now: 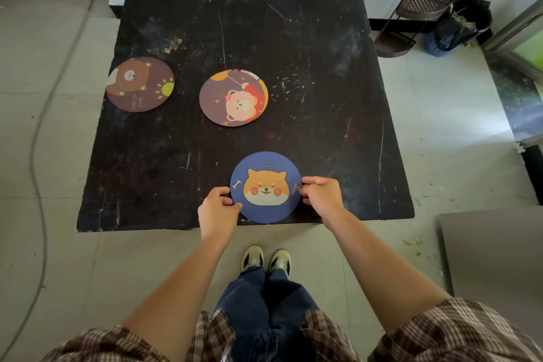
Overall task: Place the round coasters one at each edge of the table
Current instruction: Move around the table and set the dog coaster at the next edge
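Left hand (219, 209) and right hand (321, 195) pinch the blue coaster (266, 186) by opposite rims at the counter (323, 97) near edge. Thin, light, likely slightly flexible; rim holds suit it.

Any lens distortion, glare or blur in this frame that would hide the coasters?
Head view: wide-angle bowing curves the table edges; light is soft, without hard shadows; the only bright glare is on the floor at far right; the blue coaster, held by the left hand and right hand, looks sharp.

Blue coaster (266, 186) with an orange dog face; two brown coasters (bear designs) (140, 84) (232, 98); scratched black table (323, 82); brown plaid sleeves (458, 329).
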`<state>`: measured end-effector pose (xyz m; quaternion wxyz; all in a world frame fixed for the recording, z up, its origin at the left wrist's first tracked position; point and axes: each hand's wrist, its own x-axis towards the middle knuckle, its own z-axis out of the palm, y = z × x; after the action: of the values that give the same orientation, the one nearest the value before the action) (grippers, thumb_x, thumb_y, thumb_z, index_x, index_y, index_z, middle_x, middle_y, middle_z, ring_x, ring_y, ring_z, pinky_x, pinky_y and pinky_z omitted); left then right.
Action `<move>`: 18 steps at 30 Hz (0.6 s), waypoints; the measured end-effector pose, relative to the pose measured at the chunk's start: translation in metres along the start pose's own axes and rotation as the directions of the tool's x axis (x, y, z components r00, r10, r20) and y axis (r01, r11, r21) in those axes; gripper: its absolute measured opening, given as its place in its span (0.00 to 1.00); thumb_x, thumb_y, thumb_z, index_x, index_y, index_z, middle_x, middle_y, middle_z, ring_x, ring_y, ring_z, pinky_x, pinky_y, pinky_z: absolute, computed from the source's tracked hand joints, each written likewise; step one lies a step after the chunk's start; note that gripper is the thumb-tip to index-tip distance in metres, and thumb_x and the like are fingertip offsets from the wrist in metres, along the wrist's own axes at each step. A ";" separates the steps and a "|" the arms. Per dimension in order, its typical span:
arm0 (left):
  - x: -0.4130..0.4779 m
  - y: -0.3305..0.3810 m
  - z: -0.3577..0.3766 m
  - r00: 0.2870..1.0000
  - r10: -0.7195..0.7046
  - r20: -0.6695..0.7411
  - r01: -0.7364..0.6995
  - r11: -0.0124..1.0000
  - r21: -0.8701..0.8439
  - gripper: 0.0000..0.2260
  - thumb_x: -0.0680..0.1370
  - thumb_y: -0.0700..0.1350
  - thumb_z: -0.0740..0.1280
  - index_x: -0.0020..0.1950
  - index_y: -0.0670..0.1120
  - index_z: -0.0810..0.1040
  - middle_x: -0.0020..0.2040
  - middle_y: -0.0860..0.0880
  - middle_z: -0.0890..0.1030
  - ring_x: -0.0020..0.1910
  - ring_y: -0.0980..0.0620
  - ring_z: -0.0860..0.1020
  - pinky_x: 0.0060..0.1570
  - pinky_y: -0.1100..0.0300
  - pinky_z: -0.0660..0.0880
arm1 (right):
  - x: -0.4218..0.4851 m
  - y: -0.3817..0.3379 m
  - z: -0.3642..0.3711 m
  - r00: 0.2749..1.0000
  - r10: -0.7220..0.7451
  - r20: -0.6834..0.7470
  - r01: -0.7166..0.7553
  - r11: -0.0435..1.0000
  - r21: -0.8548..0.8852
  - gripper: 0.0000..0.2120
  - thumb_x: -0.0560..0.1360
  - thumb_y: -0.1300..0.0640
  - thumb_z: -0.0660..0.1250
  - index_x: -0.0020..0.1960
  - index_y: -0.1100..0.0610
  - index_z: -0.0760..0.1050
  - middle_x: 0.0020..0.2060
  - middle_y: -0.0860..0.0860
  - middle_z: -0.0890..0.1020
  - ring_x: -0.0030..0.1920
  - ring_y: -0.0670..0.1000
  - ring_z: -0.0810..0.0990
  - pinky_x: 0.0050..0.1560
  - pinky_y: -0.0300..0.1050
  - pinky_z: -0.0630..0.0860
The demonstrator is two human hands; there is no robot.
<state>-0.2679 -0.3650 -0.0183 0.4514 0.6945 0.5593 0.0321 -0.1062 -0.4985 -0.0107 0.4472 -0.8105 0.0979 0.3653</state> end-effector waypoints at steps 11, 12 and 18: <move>0.001 0.002 0.005 1.000 0.008 -0.003 -0.008 0.998 0.063 0.22 0.70 0.41 0.74 0.62 0.44 0.73 0.50 0.45 0.80 0.43 0.52 0.75 0.41 0.60 0.72 | -0.005 0.001 0.000 1.000 -0.026 -0.011 0.026 0.998 -0.058 0.15 0.69 0.66 0.69 0.54 0.58 0.82 0.52 0.56 0.83 0.53 0.56 0.80 0.58 0.54 0.77; 0.001 0.002 0.004 1.000 0.010 0.000 -0.010 0.998 0.068 0.22 0.70 0.41 0.74 0.62 0.44 0.73 0.51 0.45 0.79 0.43 0.53 0.75 0.41 0.60 0.72 | -0.006 0.001 0.000 0.999 -0.034 -0.003 0.034 0.997 -0.068 0.15 0.69 0.66 0.69 0.55 0.59 0.81 0.53 0.55 0.83 0.53 0.56 0.80 0.58 0.55 0.77; 0.000 0.013 0.001 0.999 0.029 0.025 -0.031 0.997 0.075 0.22 0.71 0.44 0.73 0.63 0.44 0.72 0.56 0.42 0.76 0.44 0.51 0.74 0.39 0.62 0.71 | -0.015 -0.003 -0.004 0.996 -0.074 0.056 0.082 0.984 -0.157 0.16 0.69 0.64 0.69 0.57 0.58 0.80 0.48 0.54 0.83 0.48 0.54 0.80 0.54 0.55 0.79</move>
<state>-0.2574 -0.3653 -0.0101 0.4307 0.7198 0.5443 0.0095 -0.1130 -0.5026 0.0029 0.3975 -0.8375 0.0254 0.3741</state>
